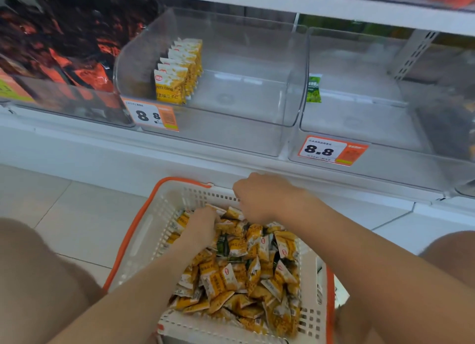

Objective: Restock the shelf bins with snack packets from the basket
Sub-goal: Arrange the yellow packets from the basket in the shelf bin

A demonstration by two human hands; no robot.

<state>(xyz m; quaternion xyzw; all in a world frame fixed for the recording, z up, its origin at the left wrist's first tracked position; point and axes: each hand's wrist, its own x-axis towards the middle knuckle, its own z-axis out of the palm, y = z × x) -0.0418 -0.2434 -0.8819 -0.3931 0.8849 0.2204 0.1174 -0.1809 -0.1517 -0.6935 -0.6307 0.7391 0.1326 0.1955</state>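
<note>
**A:** Where are the snack packets (246, 271)?

**B:** Heaped in the basket (159, 215), a white slotted one with an orange rim. It sits on the floor (77, 210), just in front of the shelf (180, 148). The packets are mostly yellow, with a few dark green ones mixed in.

**A:** And the hands?

**B:** Both are over the far end of the basket. The left hand (203, 228) is sunk into the heap, its fingers curled down around some packets. The right hand (267, 199) is higher, by the far rim, with its back to the camera and its fingers tucked under. Whether those fingers hold anything, I cannot tell.

**A:** What about the bins?

**B:** Three clear ones stand side by side on the shelf. The middle bin (257, 107) has a yellow row (177, 73) of packets standing upright along its left wall. The right bin (372, 117) holds a single green packet (314, 89), upright against its left wall. The left bin (77, 104) is full of dark packets (64, 42) in red and black.

**A:** Anything else?

**B:** An orange-and-white price tag (151, 116) is on the front of the middle bin, and a second price tag (331, 150) is on the right bin. The person's legs (38, 279) show at the edges, one on each side of the basket.
</note>
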